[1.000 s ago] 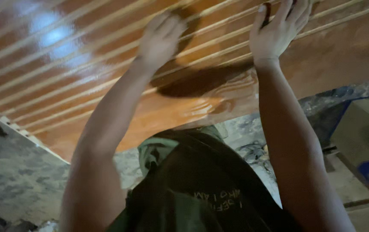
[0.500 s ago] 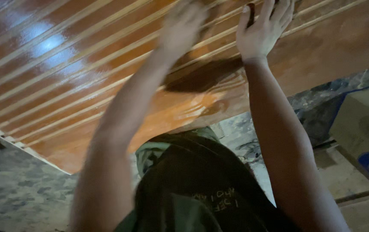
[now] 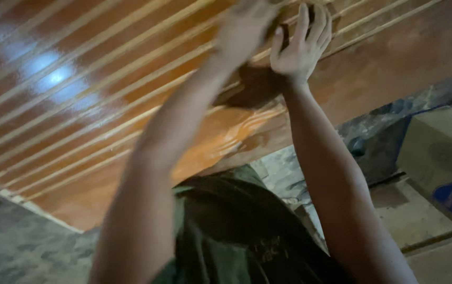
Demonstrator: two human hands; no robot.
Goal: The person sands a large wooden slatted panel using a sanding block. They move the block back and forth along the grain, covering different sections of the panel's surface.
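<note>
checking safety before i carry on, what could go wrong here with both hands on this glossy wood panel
1. The wood panel looks glossy and wet-shiny; the right hand lies open and flat on it, so it might slip.
2. The left hand is motion-blurred, so its contact cannot be told; it could leave the panel unsteady.
3. Cardboard boxes crowd the floor nearby, a possible trip hazard.

Glossy lacquered wood panel (image 3: 94, 100) with pale grooves, matt cardboard box (image 3: 439, 150), dull cloth shirt (image 3: 236, 231)

Both hands lie on the panel (image 3: 94, 105), far: left hand (image 3: 244, 31) just left of right hand (image 3: 299, 44). Box (image 3: 439, 150) sits right, floor (image 3: 20, 252) near left.
</note>
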